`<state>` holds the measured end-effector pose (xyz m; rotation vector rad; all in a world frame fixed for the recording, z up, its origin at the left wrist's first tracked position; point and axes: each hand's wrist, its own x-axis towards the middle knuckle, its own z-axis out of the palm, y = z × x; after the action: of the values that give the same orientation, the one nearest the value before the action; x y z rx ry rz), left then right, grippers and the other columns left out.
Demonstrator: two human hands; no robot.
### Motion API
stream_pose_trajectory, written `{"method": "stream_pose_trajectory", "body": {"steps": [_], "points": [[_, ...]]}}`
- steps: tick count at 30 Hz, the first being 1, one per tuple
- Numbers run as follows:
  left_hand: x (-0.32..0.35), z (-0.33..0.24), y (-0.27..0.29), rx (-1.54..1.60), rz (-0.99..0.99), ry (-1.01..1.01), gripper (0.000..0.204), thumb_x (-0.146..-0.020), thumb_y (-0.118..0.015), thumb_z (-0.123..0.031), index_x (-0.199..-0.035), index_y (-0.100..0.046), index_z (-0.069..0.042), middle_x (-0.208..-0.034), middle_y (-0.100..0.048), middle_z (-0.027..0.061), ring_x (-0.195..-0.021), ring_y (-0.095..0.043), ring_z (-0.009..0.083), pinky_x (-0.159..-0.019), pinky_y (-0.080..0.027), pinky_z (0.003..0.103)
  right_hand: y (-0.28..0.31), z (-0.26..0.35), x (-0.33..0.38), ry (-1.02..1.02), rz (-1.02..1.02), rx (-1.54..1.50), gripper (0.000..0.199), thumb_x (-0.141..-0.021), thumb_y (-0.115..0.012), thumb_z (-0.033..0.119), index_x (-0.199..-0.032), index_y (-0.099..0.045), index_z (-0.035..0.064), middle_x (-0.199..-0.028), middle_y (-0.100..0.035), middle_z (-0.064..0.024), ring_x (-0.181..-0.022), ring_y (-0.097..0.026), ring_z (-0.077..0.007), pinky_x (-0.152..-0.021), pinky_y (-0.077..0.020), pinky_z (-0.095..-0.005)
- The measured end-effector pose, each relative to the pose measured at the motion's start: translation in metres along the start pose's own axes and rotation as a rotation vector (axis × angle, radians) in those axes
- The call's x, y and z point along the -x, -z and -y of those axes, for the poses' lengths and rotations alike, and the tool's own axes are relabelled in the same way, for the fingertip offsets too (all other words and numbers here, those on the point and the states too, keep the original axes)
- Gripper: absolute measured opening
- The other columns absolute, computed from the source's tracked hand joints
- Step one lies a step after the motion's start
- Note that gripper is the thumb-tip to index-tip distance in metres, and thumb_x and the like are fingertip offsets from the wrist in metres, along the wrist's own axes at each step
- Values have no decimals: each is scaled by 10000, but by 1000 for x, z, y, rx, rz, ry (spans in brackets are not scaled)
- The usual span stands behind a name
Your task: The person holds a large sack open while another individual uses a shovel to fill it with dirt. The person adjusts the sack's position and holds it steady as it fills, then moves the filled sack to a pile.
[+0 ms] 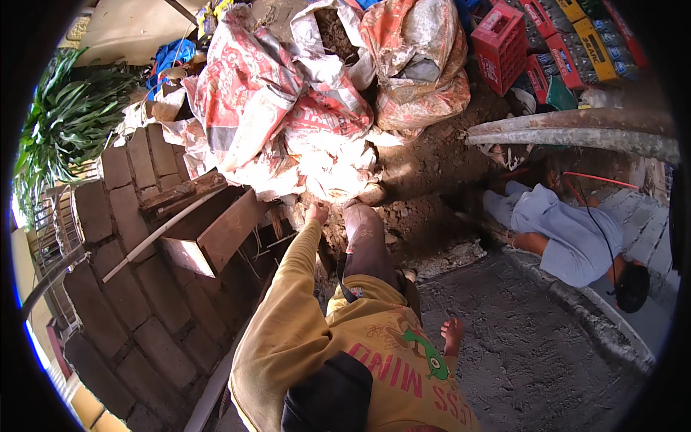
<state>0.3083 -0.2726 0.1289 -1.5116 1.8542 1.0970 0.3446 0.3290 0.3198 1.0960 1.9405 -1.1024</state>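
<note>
Yellow-sleeved arm is stretched fwd, and the left hand (317,213) is set against the bottom edge of the white sack (327,162), the lowest of a heap of red-and-white printed sacks stacked straight ahead. Fingers look curled at the fabric, but whether a grip is closed can't be told. The right hand isn't seen anywhere in view, so the hands can only be reported as apart. A raised knee (367,248) is seen just right of the left hand, with its foot planted at the sack's base.

Step judged: approach/contact w/ the sack, hold not yet confirmed and nothing lifted. Next move calls for a firm pinch on a fold of the loose fabric, prob. w/ a second hand brought in. The sack looks full and sagging, and others are leaning on it from above, so a slow pull is called for to keep the heap from sliding.

Loose dirt (425,165) is lying right of the hand. A wooden box (216,230) and a grey block wall (119,216) are to its left. Well off to the right, another person in pale blue clothes (558,230) is lying along the edge of the concrete floor (533,353), w/ red crates (500,43) beyond.
</note>
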Motion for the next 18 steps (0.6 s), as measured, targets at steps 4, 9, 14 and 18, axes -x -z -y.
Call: {"method": "stream_pose_trajectory", "body": {"steps": [4,9,14,18], "points": [[-14,-17,-1,12,19,-61,426,-836,-577,-302,-1166,-562,-33,-1048,-632,242,-978,-624,334,-861,-493,404,-30,85,18,155,-32,103,319,-913,-537,254,-1131,-557,23,-838,-579,-57,-701,-575,-143,-583,-460,-277],[-15,-47,13,-57,-348,-306,676,-792,-617,-329,-1343,-344,-49,-1282,-424,278,-1224,-383,421,-1013,-336,483,-84,147,47,293,3,225,295,-917,-532,249,-1070,-593,4,-831,-580,-32,-685,-545,-108,-584,-442,-268],[11,-163,137,210,-1060,-724,949,-729,-711,-352,-1444,-157,-63,-1410,-244,250,-1293,-260,417,-1050,-254,539,-66,88,-2,375,50,238,295,-903,-550,280,-1019,-577,10,-771,-570,-30,-665,-552,-114,-566,-447,-273],[16,-203,232,-315,-989,-342,1043,-663,-755,-466,-1459,-168,-135,-1454,-283,132,-1335,-250,353,-1069,-198,586,-39,39,-15,204,111,71,257,-910,-525,247,-1012,-589,20,-781,-580,-51,-604,-551,-133,-504,-452,-281]]}}
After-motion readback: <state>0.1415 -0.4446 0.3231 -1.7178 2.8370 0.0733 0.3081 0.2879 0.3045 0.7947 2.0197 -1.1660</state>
